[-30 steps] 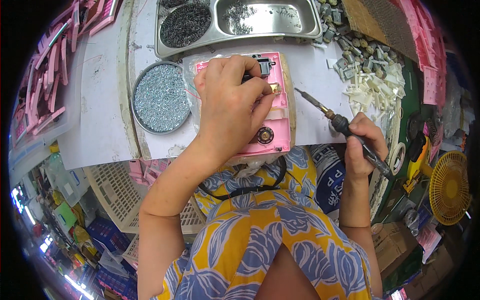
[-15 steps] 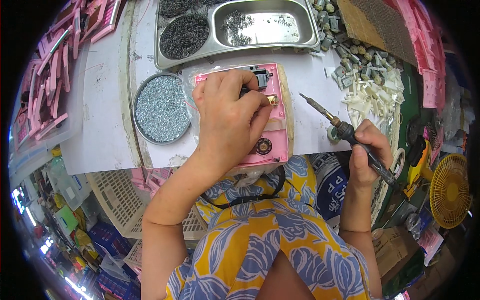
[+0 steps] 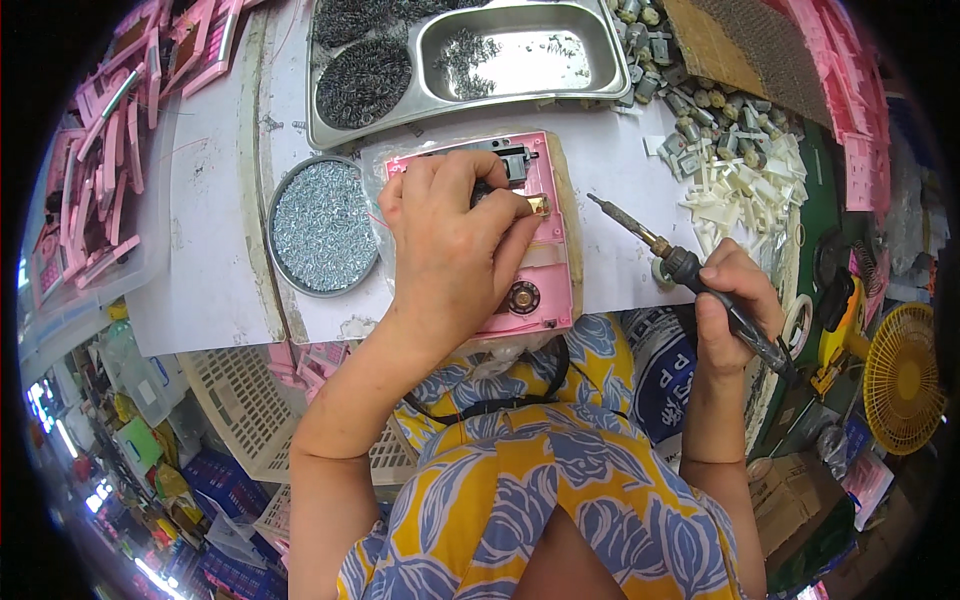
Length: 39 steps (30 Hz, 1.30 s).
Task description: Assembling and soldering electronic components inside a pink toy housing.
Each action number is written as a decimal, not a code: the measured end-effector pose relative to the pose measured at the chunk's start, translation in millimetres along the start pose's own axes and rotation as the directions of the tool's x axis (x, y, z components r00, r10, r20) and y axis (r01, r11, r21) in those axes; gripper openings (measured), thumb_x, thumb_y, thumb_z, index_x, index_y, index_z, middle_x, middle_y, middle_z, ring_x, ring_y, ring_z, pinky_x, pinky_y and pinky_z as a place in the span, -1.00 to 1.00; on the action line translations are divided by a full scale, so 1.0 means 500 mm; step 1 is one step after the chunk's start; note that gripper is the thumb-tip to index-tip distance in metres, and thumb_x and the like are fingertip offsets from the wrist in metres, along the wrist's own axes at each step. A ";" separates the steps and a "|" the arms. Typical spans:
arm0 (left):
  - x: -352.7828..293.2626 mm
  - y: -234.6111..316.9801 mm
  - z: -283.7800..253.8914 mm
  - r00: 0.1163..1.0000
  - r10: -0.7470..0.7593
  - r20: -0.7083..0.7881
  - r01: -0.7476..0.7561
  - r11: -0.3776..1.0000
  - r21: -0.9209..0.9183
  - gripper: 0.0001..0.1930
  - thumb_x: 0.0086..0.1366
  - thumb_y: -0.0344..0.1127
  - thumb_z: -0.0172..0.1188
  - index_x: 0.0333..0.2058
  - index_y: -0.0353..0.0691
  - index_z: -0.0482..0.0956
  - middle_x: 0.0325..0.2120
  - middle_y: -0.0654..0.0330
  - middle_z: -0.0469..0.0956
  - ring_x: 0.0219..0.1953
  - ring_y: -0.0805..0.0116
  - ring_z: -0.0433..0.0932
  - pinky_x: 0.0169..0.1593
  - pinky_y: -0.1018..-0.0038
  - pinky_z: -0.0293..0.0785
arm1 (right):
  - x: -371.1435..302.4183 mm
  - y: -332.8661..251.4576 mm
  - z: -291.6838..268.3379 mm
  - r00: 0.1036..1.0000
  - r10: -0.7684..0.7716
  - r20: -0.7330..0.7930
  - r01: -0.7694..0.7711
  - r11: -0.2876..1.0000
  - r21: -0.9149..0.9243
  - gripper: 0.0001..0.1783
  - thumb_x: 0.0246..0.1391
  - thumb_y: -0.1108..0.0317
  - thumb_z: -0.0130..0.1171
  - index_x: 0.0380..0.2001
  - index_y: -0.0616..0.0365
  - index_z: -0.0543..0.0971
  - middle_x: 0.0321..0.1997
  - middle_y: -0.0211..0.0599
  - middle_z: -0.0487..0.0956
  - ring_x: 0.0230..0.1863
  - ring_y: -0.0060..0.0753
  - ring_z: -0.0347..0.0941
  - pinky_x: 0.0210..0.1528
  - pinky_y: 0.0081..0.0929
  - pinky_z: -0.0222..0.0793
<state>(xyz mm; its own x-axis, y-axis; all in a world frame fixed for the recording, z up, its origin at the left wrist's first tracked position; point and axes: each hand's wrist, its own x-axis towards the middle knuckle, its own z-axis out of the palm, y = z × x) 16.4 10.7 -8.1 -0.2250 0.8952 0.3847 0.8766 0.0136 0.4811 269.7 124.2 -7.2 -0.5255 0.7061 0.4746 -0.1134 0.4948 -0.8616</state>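
White paper is covering the desk (image 3: 210, 240). Left hand (image 3: 450, 250) fingers are pressing closed on a brass part, probably steadying the pink housing (image 3: 545, 260). Right hand (image 3: 735, 300) is gripping the soldering iron (image 3: 680, 265), tip idling clear. Screw dish (image 3: 322, 225), steel tray (image 3: 470, 60) are sitting beyond; crates crowding below.

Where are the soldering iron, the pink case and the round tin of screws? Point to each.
soldering iron (image 3: 690, 270): head view, on its dark collar.
pink case (image 3: 553, 270): head view, on its right edge.
round tin of screws (image 3: 322, 226): head view, on the screws inside.
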 end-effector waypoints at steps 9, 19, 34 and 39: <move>0.016 0.014 0.001 1.000 0.006 0.005 -0.007 0.997 0.079 -0.89 0.06 -0.28 0.38 -0.43 -0.08 0.64 -0.32 0.24 0.43 -0.19 0.17 0.39 -0.07 0.23 0.17 | 0.001 0.011 0.020 0.998 0.015 0.066 -0.015 1.000 0.004 -0.78 -0.07 0.50 0.34 -0.29 0.32 0.62 -0.52 -0.29 0.50 -0.54 -0.46 0.31 -0.46 -0.51 0.16; 0.022 0.016 0.004 1.000 0.014 0.003 -0.014 0.995 0.102 -0.88 0.04 -0.27 0.36 -0.45 -0.10 0.62 -0.33 0.22 0.41 -0.21 0.16 0.38 -0.10 0.20 0.16 | 0.012 0.024 0.041 0.995 0.003 0.101 -0.003 1.000 -0.001 -0.78 -0.07 0.50 0.35 -0.30 0.32 0.63 -0.54 -0.29 0.50 -0.55 -0.46 0.31 -0.48 -0.51 0.17; 0.023 0.019 0.006 1.000 0.010 -0.006 -0.009 0.994 0.113 -0.91 0.05 -0.29 0.34 -0.47 -0.09 0.62 -0.34 0.22 0.40 -0.22 0.16 0.37 -0.10 0.19 0.14 | 0.019 0.019 0.031 0.979 -0.131 0.157 0.148 0.984 -0.102 -0.78 -0.12 0.52 0.37 -0.32 0.29 0.62 -0.58 -0.31 0.47 -0.58 -0.38 0.31 -0.52 -0.45 0.16; 0.022 0.018 0.008 1.000 0.005 -0.016 -0.004 0.994 0.106 -0.91 0.04 -0.30 0.34 -0.47 -0.10 0.62 -0.34 0.22 0.40 -0.22 0.16 0.37 -0.10 0.19 0.14 | 0.020 0.017 0.032 0.980 -0.124 0.154 0.141 0.984 -0.107 -0.79 -0.11 0.52 0.37 -0.32 0.29 0.62 -0.59 -0.32 0.46 -0.59 -0.39 0.31 -0.52 -0.45 0.15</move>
<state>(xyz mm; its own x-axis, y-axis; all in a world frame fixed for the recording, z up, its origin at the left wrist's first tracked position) 23.7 22.6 -2.6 -0.2270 0.8881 0.3998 0.9175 0.0574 0.3935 250.0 127.1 -12.7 -0.6307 0.5529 0.5445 -0.0957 0.6409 -0.7616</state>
